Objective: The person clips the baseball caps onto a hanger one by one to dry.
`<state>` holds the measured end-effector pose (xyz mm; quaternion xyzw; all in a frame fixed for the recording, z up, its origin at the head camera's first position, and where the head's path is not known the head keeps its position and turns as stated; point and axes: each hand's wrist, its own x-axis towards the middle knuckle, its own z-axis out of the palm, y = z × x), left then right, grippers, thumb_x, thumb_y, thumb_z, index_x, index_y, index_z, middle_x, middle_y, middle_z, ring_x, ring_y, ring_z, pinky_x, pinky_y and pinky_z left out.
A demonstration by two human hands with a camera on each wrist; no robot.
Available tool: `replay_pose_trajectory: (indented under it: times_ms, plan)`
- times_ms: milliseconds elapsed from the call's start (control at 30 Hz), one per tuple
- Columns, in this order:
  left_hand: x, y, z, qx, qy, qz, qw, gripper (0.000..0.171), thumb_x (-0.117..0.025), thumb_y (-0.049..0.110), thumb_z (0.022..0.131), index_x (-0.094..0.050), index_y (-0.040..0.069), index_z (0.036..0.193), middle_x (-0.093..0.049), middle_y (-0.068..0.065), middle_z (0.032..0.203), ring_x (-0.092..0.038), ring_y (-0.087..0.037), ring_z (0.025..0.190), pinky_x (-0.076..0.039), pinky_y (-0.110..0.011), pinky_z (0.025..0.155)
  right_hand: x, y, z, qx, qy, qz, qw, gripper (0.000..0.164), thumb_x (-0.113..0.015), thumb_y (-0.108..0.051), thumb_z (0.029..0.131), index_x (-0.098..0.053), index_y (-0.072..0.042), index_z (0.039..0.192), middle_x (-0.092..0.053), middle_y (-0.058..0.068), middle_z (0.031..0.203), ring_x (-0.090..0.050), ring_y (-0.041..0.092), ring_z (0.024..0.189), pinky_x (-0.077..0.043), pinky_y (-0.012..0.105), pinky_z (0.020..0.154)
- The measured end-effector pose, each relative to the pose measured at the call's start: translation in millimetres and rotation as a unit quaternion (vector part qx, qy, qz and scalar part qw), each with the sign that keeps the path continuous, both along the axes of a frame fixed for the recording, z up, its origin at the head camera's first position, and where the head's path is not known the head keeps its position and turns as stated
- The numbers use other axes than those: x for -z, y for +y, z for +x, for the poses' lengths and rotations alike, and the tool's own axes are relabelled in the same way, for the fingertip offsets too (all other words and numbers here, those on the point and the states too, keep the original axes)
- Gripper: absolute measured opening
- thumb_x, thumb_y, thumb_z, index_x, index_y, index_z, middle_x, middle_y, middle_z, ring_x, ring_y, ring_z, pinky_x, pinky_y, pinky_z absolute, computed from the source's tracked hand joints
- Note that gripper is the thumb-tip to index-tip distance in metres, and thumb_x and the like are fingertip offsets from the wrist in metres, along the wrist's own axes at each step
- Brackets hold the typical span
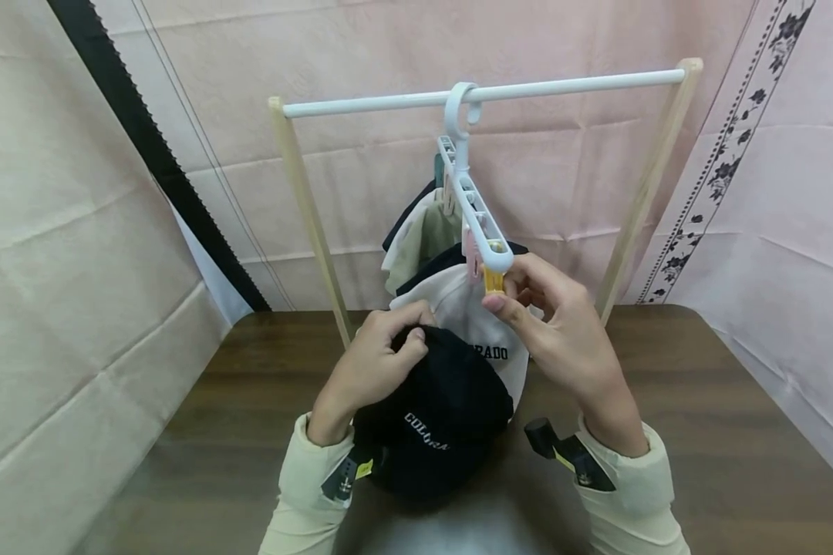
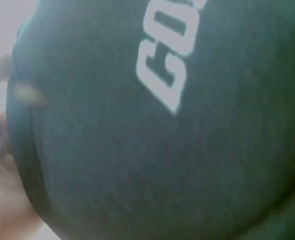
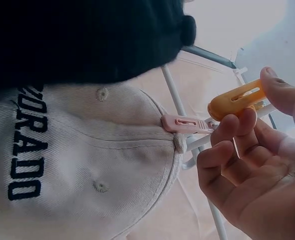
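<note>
My left hand (image 1: 382,358) grips the edge of a black cap (image 1: 451,401) with light lettering on its front. That cap fills most of the left wrist view. Between thumb and fingers, my right hand (image 1: 562,324) pinches a yellow clip (image 1: 494,280) at the near end of a light blue hanger (image 1: 482,220). In the right wrist view the yellow clip (image 3: 235,102) shows close by, with the thumb on its far end. Behind the black cap hangs a pale cap (image 1: 451,297) with dark lettering, held by a pink clip (image 3: 185,124).
The hanger hooks over a white rail (image 1: 382,102) on a wooden stand (image 1: 308,216). Farther back along it hang more caps, among them a green one (image 1: 433,235). Below is a brown wooden table (image 1: 250,416), and a pale cloth (image 1: 361,46) covers the wall behind.
</note>
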<state>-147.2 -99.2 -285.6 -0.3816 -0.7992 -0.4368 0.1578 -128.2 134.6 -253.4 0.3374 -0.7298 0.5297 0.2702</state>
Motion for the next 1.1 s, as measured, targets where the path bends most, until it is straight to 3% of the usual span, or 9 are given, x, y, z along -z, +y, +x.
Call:
replay_pose_trajectory:
  times_ms: [167,267,367,500,567,667,833,1100]
  plan:
    - [0.8,1,2.4,-0.035,-0.028,-0.028,0.9986,0.014,-0.045,0.007,0.089,-0.051,0.019,0.092,-0.042,0.006,0.070,-0.046,-0.012,0.069,-0.038,-0.030,0.066,0.3,2,2.1,0.000,0.007,0.004,1.000,0.019,-0.072,-0.006,0.089,-0.058,-0.004,0.102,-0.046,0.002,0.084,-0.056,0.015,0.077,-0.046,0.023,0.067]
    - [-1.5,-2,4.8,-0.039,-0.041,-0.055,0.9968,0.014,-0.050,0.010,0.093,-0.054,0.021,0.101,-0.054,0.008,0.084,-0.052,-0.010,0.083,-0.044,-0.031,0.077,-1.2,1,2.4,0.002,0.012,0.007,1.000,0.020,-0.072,-0.006,0.089,-0.058,-0.005,0.103,-0.046,0.001,0.085,-0.055,0.014,0.077,-0.045,0.024,0.066]
    - [-4.2,-8,7.9,-0.024,-0.064,-0.086,0.9939,0.013,-0.061,0.021,0.095,-0.059,0.026,0.106,-0.061,0.010,0.097,-0.057,-0.008,0.086,-0.050,-0.031,0.076,-2.4,1,2.0,0.003,0.020,0.013,1.000,0.021,-0.073,-0.006,0.089,-0.058,-0.005,0.104,-0.046,0.000,0.085,-0.055,0.014,0.077,-0.045,0.024,0.065]
    - [-7.8,-16,12.4,0.004,-0.097,-0.129,0.9869,0.024,-0.077,0.036,0.087,-0.063,0.032,0.105,-0.063,0.013,0.093,-0.059,-0.007,0.079,-0.052,-0.031,0.068,-3.3,0,2.0,0.006,0.023,0.016,1.000,0.022,-0.073,-0.005,0.089,-0.058,-0.004,0.104,-0.046,0.001,0.085,-0.055,0.013,0.078,-0.045,0.024,0.066]
    - [-9.3,-18,14.0,0.022,-0.099,-0.146,0.9842,0.025,-0.079,0.036,0.085,-0.064,0.030,0.103,-0.063,0.015,0.092,-0.059,-0.007,0.082,-0.052,-0.030,0.072,-3.3,1,2.0,0.007,0.022,0.015,1.000,0.022,-0.072,-0.005,0.089,-0.058,-0.004,0.105,-0.046,0.001,0.086,-0.055,0.014,0.079,-0.045,0.024,0.066]
    - [-9.7,-19,12.7,0.042,-0.069,-0.153,0.9850,0.019,-0.080,0.033,0.085,-0.066,0.027,0.097,-0.063,0.017,0.091,-0.058,-0.006,0.086,-0.052,-0.027,0.076,-2.8,0,1.3,0.008,0.020,0.013,1.000,0.022,-0.072,-0.006,0.090,-0.058,-0.004,0.106,-0.046,0.001,0.086,-0.055,0.014,0.080,-0.046,0.024,0.066]
    - [-6.1,-19,3.7,0.044,0.020,-0.097,0.9941,0.012,-0.079,0.024,0.086,-0.071,0.021,0.094,-0.058,0.012,0.094,-0.056,-0.007,0.090,-0.048,-0.027,0.082,-1.8,0,0.9,0.009,0.018,0.012,1.000,0.020,-0.071,-0.006,0.090,-0.057,-0.004,0.105,-0.046,0.001,0.086,-0.055,0.014,0.079,-0.045,0.024,0.066]
    - [0.7,-12,-4.9,0.029,0.048,-0.034,0.9979,0.015,-0.075,0.019,0.089,-0.070,0.017,0.104,-0.066,0.008,0.098,-0.057,-0.010,0.092,-0.049,-0.028,0.085,0.0,0,0.5,0.011,0.022,0.008,1.000,0.018,-0.071,-0.007,0.091,-0.058,-0.004,0.103,-0.047,0.001,0.085,-0.055,0.014,0.079,-0.046,0.024,0.066]
